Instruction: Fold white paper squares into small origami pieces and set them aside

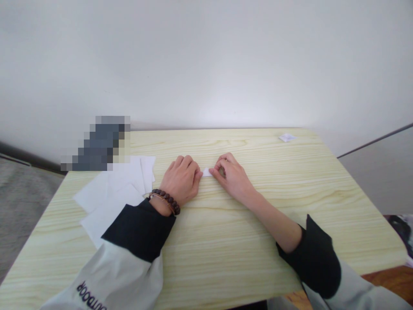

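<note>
A small folded piece of white paper (pixel 206 172) lies at the middle of the table between my two hands. My left hand (pixel 183 178) is closed, its thumb and curled fingers gripping the paper's left end. On the other side, my right hand (pixel 232 175) pinches the right end between thumb and fingertips. Only the short stretch of paper between the thumbs shows; its ends are hidden by my fingers. A beaded bracelet (pixel 167 199) circles my left wrist.
Several loose white paper sheets (pixel 112 206) overlap on the left, partly under my left sleeve. A small folded white paper shape (pixel 287 137) lies at the far right of the wooden table (pixel 226 258). A blurred dark object (pixel 100 144) stands at the back left. A white wall (pixel 206 64) borders the table's far edge.
</note>
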{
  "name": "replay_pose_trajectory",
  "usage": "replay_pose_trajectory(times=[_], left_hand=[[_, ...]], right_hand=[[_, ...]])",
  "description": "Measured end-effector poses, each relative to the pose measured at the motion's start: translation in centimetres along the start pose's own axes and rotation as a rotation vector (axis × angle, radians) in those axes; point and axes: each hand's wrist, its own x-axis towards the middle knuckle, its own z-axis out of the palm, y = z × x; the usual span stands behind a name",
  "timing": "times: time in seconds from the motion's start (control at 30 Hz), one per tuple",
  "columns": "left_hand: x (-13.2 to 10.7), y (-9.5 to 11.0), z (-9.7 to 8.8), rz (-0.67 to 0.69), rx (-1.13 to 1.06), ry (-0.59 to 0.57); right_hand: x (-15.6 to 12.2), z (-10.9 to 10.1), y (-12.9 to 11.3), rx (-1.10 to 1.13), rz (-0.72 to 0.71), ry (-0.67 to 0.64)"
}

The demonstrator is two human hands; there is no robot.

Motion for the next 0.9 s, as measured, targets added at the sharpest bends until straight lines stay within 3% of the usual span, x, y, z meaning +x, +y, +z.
replay_pose_trajectory(times=[0.23, 0.37, 0.73, 0.9], left_hand=[[-0.2, -0.4, 0.3, -0.046, -0.12, 0.018], [-0.3, -0.6, 0.3, 0.018, -0.159, 0.021], [-0.5, -1.3, 0.7, 0.105, -0.093, 0.14], [-0.1, -1.1, 0.8, 0.121, -0.069, 0.192]], right_hand=[[0.1, 0.1, -0.1, 0.008, -0.024, 0.007], [0.0, 0.2, 0.0, 0.014, -0.017, 0.012], [-0.2, -1.3, 1.6, 0.155, -0.239, -0.114], [-0.3, -0.9, 1.7, 0.13, -0.245, -0.06]])
